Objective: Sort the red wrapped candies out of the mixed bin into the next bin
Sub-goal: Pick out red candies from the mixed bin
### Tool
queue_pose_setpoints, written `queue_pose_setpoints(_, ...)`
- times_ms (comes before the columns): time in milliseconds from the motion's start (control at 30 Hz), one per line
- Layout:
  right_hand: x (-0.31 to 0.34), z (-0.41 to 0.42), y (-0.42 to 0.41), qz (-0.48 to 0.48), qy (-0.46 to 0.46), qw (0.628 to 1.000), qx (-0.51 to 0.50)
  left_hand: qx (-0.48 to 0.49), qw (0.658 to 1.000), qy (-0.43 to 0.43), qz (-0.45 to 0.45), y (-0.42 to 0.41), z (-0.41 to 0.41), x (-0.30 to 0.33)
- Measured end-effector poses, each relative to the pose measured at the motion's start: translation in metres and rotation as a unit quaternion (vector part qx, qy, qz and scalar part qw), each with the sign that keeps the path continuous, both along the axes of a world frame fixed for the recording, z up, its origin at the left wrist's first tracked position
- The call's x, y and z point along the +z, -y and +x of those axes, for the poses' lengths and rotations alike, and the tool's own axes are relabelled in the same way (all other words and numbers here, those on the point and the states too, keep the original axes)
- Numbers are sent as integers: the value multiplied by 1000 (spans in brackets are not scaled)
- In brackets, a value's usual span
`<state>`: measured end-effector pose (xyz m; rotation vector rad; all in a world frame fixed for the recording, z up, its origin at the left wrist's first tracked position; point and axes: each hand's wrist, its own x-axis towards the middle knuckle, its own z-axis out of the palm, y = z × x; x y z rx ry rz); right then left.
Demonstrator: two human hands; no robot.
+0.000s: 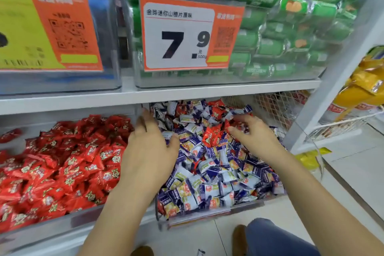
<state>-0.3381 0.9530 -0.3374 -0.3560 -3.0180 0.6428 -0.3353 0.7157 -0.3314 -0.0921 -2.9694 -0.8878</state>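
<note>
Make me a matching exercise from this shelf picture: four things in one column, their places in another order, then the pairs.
1. all-red candy bin
2. mixed bin
3. price card
4. yellow packets

a. far right, beyond the white shelf post
b. lower shelf, under the right hand
c. front of the green-pack tub
d. lower shelf, left of the left hand

Pairs: 1-d, 2-b, 3-c, 4-a

Red wrapped candies (213, 134) lie scattered among purple-and-white sweets in the mixed bin (207, 217), a clear container on the lower shelf, heaped nearly to its rim. One red cluster sits near the middle of the pile, others toward the back. Just to its left, the next bin (87, 219) brims with red candies only, piled in a loose mound.
</note>
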Motion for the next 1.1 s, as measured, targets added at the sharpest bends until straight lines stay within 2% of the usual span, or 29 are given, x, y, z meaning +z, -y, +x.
queue_pose_setpoints(100, 2, -22, 10, 24, 95, 995, -19, 3, 1000, -4, -5, 0, 0, 0)
queue_pose_setpoints(233, 2, -28, 37, -117, 145, 982, -26, 5, 1000, 3, -8, -1, 1, 3)
queue_pose_setpoints(367, 2, -3, 50, -245, 104, 964, 25, 5, 1000, 8, -15, -1, 2, 5)
queue_pose_setpoints(433, 0, 13, 46, -254, 70, 962, 72, 3, 998, -54, -29, 0, 1, 6)
queue_pose_setpoints(533, 1, 36, 33, -284, 50, 950, 116, 0, 989, -145, 20, -5, 5, 17)
queue_pose_setpoints(633, 1, 52, 14, -303, 45, 947, 99, -89, 981, -165, 53, -17, 14, 22)
queue_pose_setpoints(733, -6, 58, 0, -327, -1, 942, 79, -187, 974, -121, 35, -34, 21, 16)
queue_pose_setpoints(833, -10, 57, -6, -280, -8, 956, 87, -210, 975, -70, -33, -47, 23, 6)
queue_pose_setpoints(967, -6, 62, -15, -207, 57, 964, 154, -220, 955, -80, -181, -57, 18, -6)
queue_pose_setpoints(1033, -9, 65, -18, -156, 68, 970, 171, -227, 955, -69, -177, -58, 13, -10)
queue_pose_setpoints(1100, -14, 66, -17, -114, 39, 978, 168, -224, 966, -43, -119, -57, 10, -7)
